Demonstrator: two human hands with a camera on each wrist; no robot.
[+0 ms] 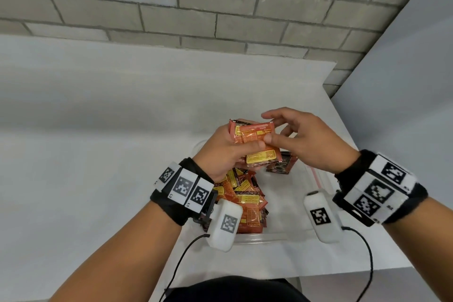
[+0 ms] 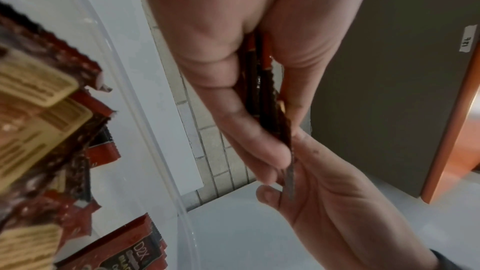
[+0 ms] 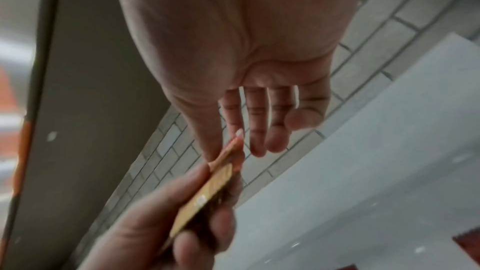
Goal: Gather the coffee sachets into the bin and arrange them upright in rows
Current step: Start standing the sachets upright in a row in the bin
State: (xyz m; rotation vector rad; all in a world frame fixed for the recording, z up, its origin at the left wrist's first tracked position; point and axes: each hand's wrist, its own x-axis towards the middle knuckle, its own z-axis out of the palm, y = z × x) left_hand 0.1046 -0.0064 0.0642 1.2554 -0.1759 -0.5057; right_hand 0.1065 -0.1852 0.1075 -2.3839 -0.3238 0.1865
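Observation:
Over the clear bin (image 1: 257, 238) my left hand (image 1: 235, 144) grips a small stack of orange coffee sachets (image 1: 252, 137), their printed backs facing me. My right hand (image 1: 269, 127) pinches the right end of the top sachet between thumb and forefinger, its other fingers spread. A loose heap of sachets (image 1: 242, 198) lies in the bin's left half, and a dark sachet (image 1: 282, 164) stands near the far wall. The left wrist view shows the held stack (image 2: 262, 89) edge-on between my fingers (image 2: 249, 130). The right wrist view shows the pinched sachet (image 3: 215, 178).
The bin stands on a white table (image 1: 98, 130) whose right edge (image 1: 343, 130) runs close beside it. A clear zip bag with a red strip (image 1: 316, 174) lies at the bin's right. A grey brick wall (image 1: 196, 7) rises behind the table.

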